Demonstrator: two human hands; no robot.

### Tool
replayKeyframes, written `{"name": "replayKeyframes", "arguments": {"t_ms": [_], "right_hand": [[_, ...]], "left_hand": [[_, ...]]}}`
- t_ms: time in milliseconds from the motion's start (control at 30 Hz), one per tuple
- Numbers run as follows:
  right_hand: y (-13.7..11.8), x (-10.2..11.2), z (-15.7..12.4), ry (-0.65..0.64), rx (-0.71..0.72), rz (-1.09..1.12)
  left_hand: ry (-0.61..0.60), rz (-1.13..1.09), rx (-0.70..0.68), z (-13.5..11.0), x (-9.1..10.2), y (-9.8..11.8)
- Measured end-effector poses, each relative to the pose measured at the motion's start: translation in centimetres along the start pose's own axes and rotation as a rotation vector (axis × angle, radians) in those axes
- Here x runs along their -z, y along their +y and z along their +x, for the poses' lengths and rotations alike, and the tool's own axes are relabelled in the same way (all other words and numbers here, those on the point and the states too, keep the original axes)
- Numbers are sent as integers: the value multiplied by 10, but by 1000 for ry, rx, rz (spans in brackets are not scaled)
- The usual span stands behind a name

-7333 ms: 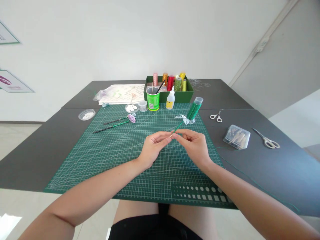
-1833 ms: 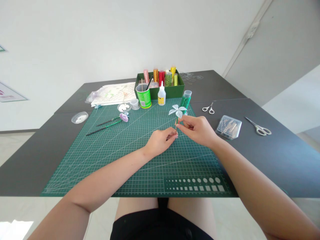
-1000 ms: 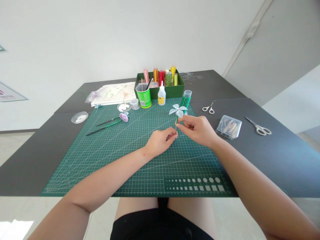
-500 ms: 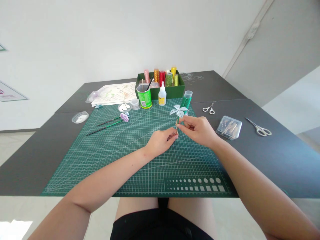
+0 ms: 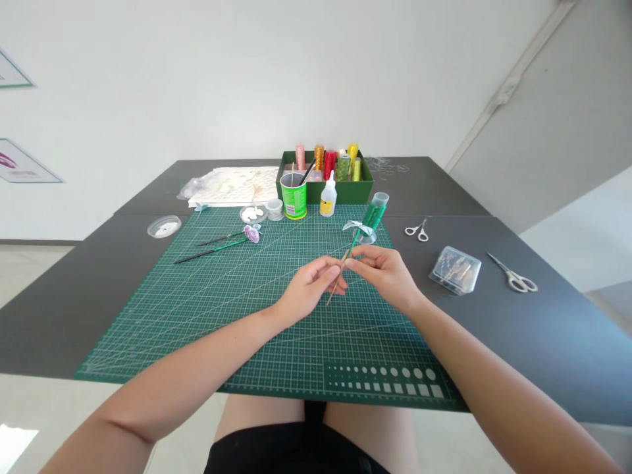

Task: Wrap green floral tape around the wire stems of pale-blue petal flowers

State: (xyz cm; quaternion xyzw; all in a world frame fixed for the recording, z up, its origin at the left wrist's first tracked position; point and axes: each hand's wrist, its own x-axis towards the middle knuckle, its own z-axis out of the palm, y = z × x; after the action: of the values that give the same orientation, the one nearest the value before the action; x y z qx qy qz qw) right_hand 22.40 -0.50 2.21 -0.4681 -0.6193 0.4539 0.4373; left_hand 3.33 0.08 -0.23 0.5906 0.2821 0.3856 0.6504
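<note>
Both hands meet over the green cutting mat (image 5: 237, 309) on the stem of a pale blue artificial flower (image 5: 358, 227). My left hand (image 5: 311, 286) pinches the lower, brownish part of the stem, whose bare end sticks out below the fingers. With thumb and forefinger, my right hand (image 5: 382, 273) grips the stem higher up, just under its green-wrapped part. The flower tilts away to the upper right, its petals seen nearly edge-on. Right behind it stands a spool of green thread (image 5: 375, 212) on a clear round base.
A green tub (image 5: 295, 201), a glue bottle (image 5: 328, 199) and a dark green box (image 5: 345, 193) of thread spools stand at the back. Purple flower (image 5: 251, 234) stems lie left. To the right are small scissors (image 5: 417, 230), a clear case (image 5: 455, 270) and larger scissors (image 5: 518, 282).
The flower has tipped from facing me to nearly edge-on, its stem now slanting. Both hands have come slightly lower and closer together on the stem. The camera view has shifted a little.
</note>
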Motion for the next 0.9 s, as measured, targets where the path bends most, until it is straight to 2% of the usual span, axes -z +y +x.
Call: {"name": "replayKeyframes", "arguments": {"t_ms": [100, 233, 433, 600, 767, 900], "right_hand": [[4, -6, 1, 0, -44, 31], [7, -9, 2, 20, -46, -10], [13, -11, -1, 85, 88, -250], [11, -11, -5, 56, 206, -398], [-10, -5, -14, 43, 164, -348], [-21, 4, -17, 116, 129, -188]], "left_hand": [[20, -1, 63, 3, 2, 1], [89, 47, 77, 5, 4, 3], [198, 157, 9, 5, 7, 2], [268, 278, -70, 9, 17, -2], [233, 557, -48, 9, 23, 2], [143, 782, -31, 6, 21, 9]]}}
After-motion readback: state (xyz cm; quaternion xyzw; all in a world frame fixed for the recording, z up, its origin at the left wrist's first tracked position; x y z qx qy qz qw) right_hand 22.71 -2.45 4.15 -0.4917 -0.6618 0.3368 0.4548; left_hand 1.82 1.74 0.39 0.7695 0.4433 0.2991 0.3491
